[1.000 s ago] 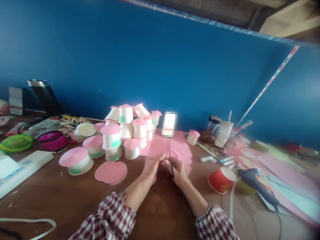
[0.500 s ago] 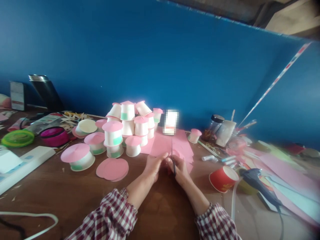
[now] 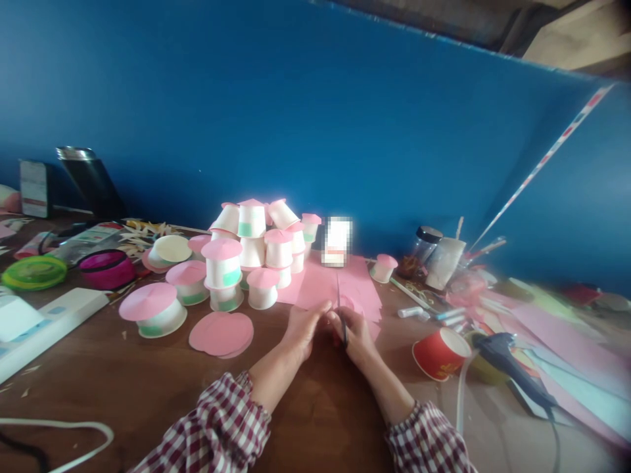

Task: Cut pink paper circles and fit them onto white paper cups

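My right hand is closed around the dark handles of a pair of scissors, whose thin blades point away from me over the pink paper. Close beside it, my left hand pinches the near edge of the pink paper, thumb on top. The blades look nearly together, and a curved cut edge shows by the right hand. To the left of my hands lies a small stack of pink paper circles. White paper cups with pink cone-shaped tops are piled behind it.
A red paper cup and a glue gun lie to the right, near scattered pens and coloured paper. A white power strip, a magenta case and a dark flask are on the left. A blue wall rises behind.
The scissors have tilted very slightly in my right hand. My left hand and the things on the table stay in place.
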`<action>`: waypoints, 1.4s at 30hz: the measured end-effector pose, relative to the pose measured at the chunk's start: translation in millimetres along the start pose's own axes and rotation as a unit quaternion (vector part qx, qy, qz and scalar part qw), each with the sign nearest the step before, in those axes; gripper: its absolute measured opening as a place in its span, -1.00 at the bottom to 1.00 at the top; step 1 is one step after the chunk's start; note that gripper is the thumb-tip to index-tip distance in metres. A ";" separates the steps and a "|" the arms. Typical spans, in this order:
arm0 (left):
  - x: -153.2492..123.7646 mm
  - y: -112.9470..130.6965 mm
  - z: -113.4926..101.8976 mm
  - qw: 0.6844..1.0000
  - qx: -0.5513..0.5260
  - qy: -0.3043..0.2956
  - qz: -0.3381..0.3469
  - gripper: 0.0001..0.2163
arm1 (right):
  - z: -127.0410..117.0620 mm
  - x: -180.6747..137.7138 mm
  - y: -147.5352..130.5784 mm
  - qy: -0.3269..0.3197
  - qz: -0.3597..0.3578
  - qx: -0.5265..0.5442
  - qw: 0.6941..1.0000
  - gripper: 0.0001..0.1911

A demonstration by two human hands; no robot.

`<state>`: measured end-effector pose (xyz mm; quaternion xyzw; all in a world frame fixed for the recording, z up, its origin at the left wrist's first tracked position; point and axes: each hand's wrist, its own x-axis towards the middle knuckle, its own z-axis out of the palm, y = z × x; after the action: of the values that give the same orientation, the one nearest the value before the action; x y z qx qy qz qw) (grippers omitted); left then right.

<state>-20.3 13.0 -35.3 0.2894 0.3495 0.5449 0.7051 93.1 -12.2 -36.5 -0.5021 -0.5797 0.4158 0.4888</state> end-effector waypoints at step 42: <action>1.0 -1.0 -1.8 1.000 0.006 0.027 -0.013 -0.79 | -1.1 -2.1 1.7 -0.008 0.014 -0.011 1.000 -0.71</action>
<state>-21.1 13.8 -37.3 0.2744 0.3753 0.5415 0.7004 94.5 -14.0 -38.2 -0.5120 -0.5811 0.4199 0.4730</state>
